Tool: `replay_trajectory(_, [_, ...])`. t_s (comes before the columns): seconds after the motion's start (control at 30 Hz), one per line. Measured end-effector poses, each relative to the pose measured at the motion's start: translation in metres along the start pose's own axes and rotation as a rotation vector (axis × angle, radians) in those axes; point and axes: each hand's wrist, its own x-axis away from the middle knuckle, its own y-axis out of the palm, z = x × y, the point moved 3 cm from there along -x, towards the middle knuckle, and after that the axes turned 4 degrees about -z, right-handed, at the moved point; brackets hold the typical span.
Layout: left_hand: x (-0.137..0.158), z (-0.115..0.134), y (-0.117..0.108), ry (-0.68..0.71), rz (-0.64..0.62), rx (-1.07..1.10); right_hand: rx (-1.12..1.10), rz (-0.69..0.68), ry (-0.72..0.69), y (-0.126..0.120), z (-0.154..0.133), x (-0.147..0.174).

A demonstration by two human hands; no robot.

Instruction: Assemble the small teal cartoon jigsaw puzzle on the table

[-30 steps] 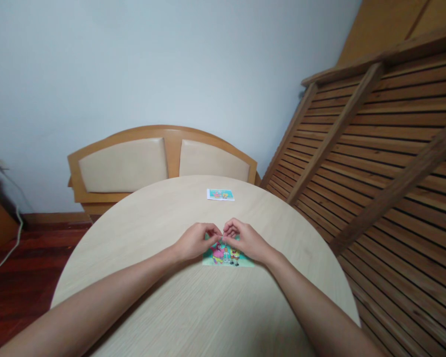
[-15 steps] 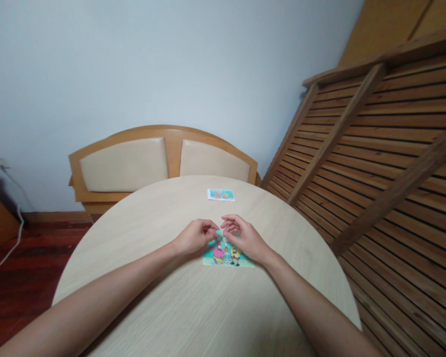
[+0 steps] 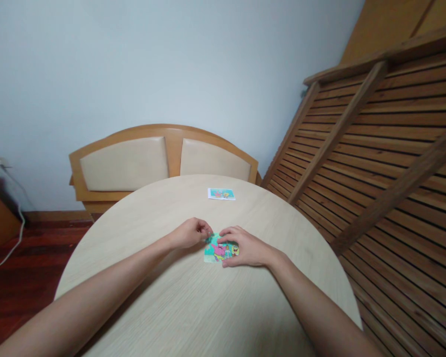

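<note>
A flat cartoon jigsaw puzzle (image 3: 219, 252), teal with a pink starfish figure and a yellow square figure, lies on the table between my hands. My left hand (image 3: 191, 233) is closed in a pinch at its upper left corner, on what looks like a small teal puzzle piece (image 3: 208, 239). Spread over the puzzle's right side is my right hand (image 3: 245, 248), its fingers near the top edge and its thumb at the bottom edge. That hand hides the right part of the picture.
Farther back on the round pale wooden table (image 3: 152, 292) lies a small card (image 3: 222, 194) with a similar cartoon. Behind the table stands a padded headboard (image 3: 163, 158) against the wall. A slatted wooden frame (image 3: 357, 148) leans at the right.
My right hand has moved down and spread over the puzzle's right side. My left hand has shifted slightly left, away from the right fingers it was close to.
</note>
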Motion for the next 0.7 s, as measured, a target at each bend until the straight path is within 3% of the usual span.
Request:
replay_trajectory(0.4, [0.003, -0.003, 0.001, 0.012, -0.038, -0.154, 0.033, 0.014, 0.006, 0.0, 0.007, 0.002])
replay_trajectory(0.7, [0.008, 0.01, 0.0, -0.019, -0.043, -0.34, 0.044, -0.004, 0.021, -0.001, 0.006, 0.002])
